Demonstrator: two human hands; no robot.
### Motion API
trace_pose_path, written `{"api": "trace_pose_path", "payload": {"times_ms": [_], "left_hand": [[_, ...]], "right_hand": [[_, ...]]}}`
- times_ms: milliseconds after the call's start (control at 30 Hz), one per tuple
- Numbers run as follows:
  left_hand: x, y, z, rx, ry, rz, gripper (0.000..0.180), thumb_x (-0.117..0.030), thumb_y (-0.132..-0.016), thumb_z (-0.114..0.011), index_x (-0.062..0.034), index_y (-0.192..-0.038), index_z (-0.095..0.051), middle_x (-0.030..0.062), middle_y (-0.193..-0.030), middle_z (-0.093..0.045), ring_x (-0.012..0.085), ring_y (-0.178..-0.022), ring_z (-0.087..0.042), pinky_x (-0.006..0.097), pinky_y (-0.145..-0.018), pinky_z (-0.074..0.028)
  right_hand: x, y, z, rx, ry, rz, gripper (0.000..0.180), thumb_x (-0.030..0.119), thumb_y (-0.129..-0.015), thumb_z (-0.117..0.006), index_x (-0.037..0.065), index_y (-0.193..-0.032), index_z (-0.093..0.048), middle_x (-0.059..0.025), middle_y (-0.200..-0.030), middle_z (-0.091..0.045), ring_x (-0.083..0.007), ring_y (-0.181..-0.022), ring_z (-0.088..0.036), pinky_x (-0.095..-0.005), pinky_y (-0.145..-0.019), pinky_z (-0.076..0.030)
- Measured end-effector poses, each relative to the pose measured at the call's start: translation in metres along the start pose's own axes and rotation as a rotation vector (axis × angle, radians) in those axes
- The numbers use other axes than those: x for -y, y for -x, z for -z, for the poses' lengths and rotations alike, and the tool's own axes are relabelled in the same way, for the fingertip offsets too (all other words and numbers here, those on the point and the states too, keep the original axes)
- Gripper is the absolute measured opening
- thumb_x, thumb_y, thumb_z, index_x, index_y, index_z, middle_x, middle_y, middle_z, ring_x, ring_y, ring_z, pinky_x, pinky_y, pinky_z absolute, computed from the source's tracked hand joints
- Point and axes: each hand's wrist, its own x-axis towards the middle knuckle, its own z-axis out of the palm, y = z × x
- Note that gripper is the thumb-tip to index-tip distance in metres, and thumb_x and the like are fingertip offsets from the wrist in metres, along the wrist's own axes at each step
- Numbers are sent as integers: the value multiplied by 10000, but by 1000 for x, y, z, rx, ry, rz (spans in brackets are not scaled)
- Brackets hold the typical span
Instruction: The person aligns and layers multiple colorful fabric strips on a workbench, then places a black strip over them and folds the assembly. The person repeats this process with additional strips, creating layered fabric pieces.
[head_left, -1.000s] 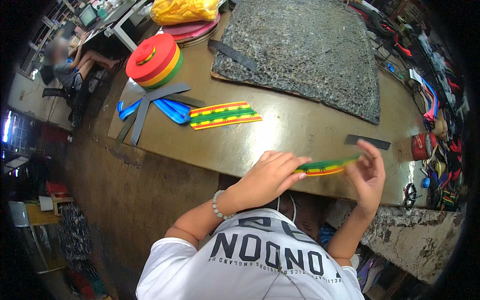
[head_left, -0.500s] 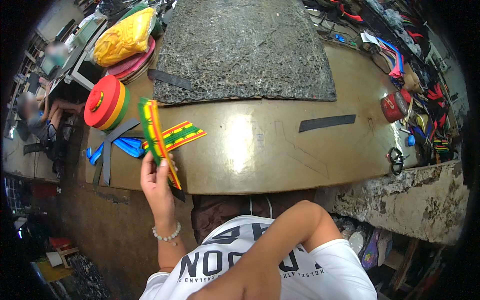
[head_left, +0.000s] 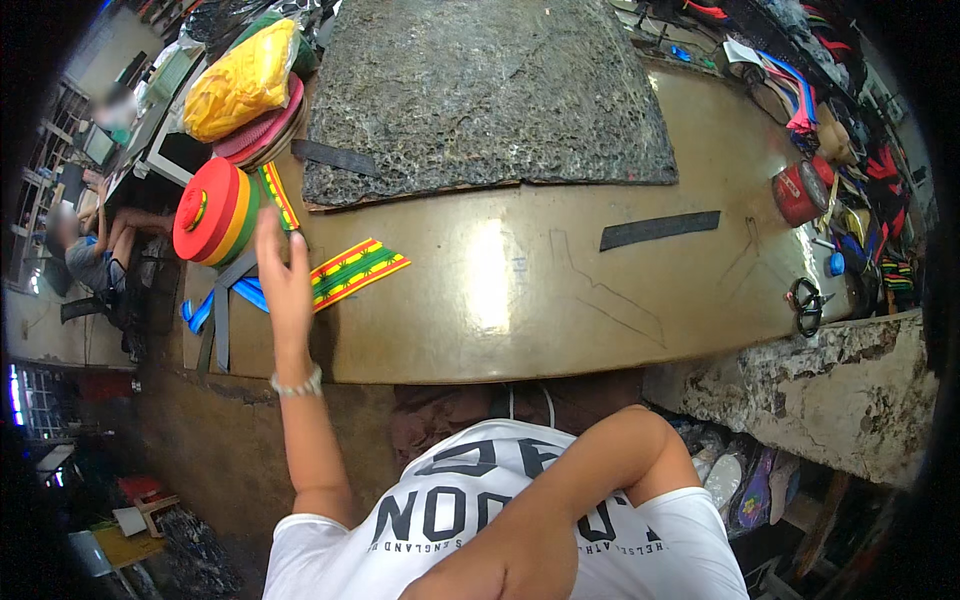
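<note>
My left hand (head_left: 282,270) reaches over the left side of the table, fingers stretched and apart. At its fingertips is a green, yellow and red patterned strap (head_left: 279,196), beside a round roll (head_left: 208,210) banded red, yellow and green. Whether the fingertips still touch the strap is hard to see. A second patterned strap (head_left: 360,272) lies flat just right of the hand. Dark grey strips (head_left: 222,322) and a blue strap (head_left: 200,315) lie left of my wrist, partly overlapping. My right forearm is folded across my body, and its hand is out of view.
A rough dark slab (head_left: 490,100) covers the table's far middle. Yellow bagged material (head_left: 240,85) tops a stack at far left. A black strip (head_left: 660,230), red tin (head_left: 800,193) and scissors (head_left: 806,306) lie to the right. A person (head_left: 90,250) sits at far left.
My left hand has moved forward and left, and its fingers have spread. The patterned strap it held upright has moved beside the round roll. My right arm stays folded.
</note>
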Motion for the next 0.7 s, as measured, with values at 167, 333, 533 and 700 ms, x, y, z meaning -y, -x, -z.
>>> {"api": "trace_pose_path", "payload": {"times_ms": [167,333,533,700], "left_hand": [[-48,49,-2,297,-519,-156,350,-143,-962,-623,-37,-1296,-629,180,-1190,-638,350,-1191,-548,430,-1060,-393],[-91,26,7,636,-231,-43,210,-139,-945,-671,3,-1095,-709,125,-1007,-663,251,-969,-626,360,-922,-477],[-154,26,-21,895,514,164,238,-132,-950,-696,59,-1092,-695,59,-879,-720,66,-777,-616,251,-699,-513],[-183,26,-47,691,250,-315,216,-51,-893,-701,14,-1099,-710,102,-948,-725,162,-815,-664,301,-732,-531]], "right_hand": [[-4,7,-2,9,-54,-49,467,4,-934,-444,-65,-1393,-488,-134,-1263,-574,-176,-1121,-568,-321,-928,-464],[38,56,7,-166,972,46,422,101,-958,-557,-11,-1363,-522,-184,-1289,-554,-323,-1213,-534,-410,-1030,-418],[75,144,10,-1601,1562,66,550,98,-889,-758,-18,-1379,-536,-122,-1151,-664,-188,-994,-667,-344,-983,-490],[62,171,-30,-1807,1317,221,431,78,-942,-689,8,-1353,-579,-74,-1116,-681,-126,-958,-645,-250,-791,-538]]}}
